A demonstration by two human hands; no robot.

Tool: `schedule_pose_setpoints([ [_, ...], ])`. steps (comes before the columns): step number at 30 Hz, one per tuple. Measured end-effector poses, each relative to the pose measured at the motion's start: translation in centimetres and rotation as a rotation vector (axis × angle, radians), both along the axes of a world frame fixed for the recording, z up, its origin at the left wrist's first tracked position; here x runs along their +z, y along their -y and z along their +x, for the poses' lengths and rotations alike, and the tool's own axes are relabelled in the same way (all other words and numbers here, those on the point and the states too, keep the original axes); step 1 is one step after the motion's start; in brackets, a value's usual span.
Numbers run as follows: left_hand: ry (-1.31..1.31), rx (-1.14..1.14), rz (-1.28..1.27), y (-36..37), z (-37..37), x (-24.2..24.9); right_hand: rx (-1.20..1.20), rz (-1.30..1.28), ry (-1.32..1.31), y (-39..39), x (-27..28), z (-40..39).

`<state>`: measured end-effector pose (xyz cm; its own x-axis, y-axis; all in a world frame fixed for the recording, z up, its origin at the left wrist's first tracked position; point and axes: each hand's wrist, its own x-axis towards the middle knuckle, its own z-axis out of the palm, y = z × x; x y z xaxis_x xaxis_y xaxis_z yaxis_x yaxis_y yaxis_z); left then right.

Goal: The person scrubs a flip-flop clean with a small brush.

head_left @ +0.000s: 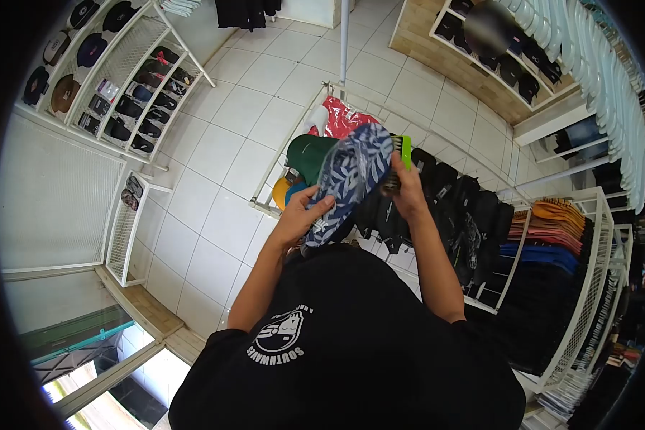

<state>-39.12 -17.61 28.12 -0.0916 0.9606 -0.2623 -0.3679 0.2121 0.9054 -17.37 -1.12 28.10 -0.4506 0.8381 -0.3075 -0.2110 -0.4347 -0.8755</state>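
A blue flip-flop with a pale leaf print [347, 179], wrapped in clear plastic, is held up in front of my chest. My left hand [301, 215] grips its lower end near the heel. My right hand [406, 190] holds its upper right edge together with a bright green tag or hanger [405, 150] and a dark strap part. Both arms come up from my black printed T-shirt.
A white wire bin [279, 161] below holds caps and a red bag [344, 118]. Dark folded clothes fill white racks [588, 287] on the right. Wall grids with caps [129, 93] stand left. White tiled floor [229, 143] lies between; a white pole [344, 43] rises behind.
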Motion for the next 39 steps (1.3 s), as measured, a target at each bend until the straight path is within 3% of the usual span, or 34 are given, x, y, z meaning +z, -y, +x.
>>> schedule_pose_setpoints([
  [2,-0.063,-0.097,-0.025,-0.3,-0.5,-0.8,-0.076,-0.189,-0.235,0.8,0.4,-1.9],
  [4,-0.35,-0.208,-0.079,-0.6,-0.5,-0.8,-0.085,-0.202,-0.234,0.9,0.9,-2.4],
  [5,-0.291,-0.06,-0.016,-0.6,0.5,-0.2,-0.13,-0.135,-0.115,1.0,0.8,-2.3],
  [6,-0.294,-0.062,-0.01,-0.5,0.6,0.0,-0.176,-0.063,0.005,0.9,0.8,-2.3],
  [8,-0.719,0.048,0.213,-0.5,1.2,1.5,-0.224,-0.074,0.054,1.2,1.5,-2.8],
  [10,-0.853,-0.081,0.19,-0.4,1.6,3.1,-0.264,-0.091,0.111,1.2,1.2,-2.9],
  [12,-0.85,-0.241,0.034,-0.6,1.5,3.0,-0.28,0.111,0.146,1.2,-0.1,-3.4],
  [14,-0.804,-0.196,0.107,-0.4,0.8,0.5,-0.274,0.076,0.239,1.9,1.8,-4.1],
  [16,0.126,-0.218,-0.074,-0.4,0.5,0.1,-0.469,0.862,0.547,1.5,1.4,-4.3],
  [17,0.24,-0.201,-0.125,0.0,0.5,1.0,-0.394,1.088,0.733,1.3,2.0,-3.3],
  [18,0.24,-0.206,-0.126,0.1,0.5,1.2,-0.398,1.086,0.737,1.3,2.6,-2.8],
  [20,0.494,-0.211,-0.058,0.3,0.2,1.4,-0.236,0.926,0.91,1.5,3.9,-2.6],
  [23,0.645,-0.192,-0.054,-0.2,0.6,1.5,-0.336,0.993,0.868,1.9,3.7,-3.3],
  [24,0.644,-0.191,-0.049,-0.4,0.5,1.3,-0.336,0.998,0.865,2.2,3.8,-3.4],
  [27,0.562,-0.158,-0.142,-0.4,-0.1,-0.7,-0.165,1.431,0.856,3.2,3.5,-3.1],
  [31,0.373,-0.12,-0.223,-0.8,0.0,-2.6,-0.316,1.121,0.921,1.3,1.9,-2.9],
  [36,0.278,-0.044,-0.204,-0.9,0.4,-2.5,-0.139,1.416,0.805,4.3,2.4,-3.1],
  [38,0.244,-0.055,-0.158,-0.9,0.2,-2.3,-0.199,1.137,0.842,2.4,2.6,-2.7],
  [39,0.246,-0.051,-0.16,-0.8,0.6,-2.1,-0.283,1.12,0.867,1.2,1.6,-2.4],
])
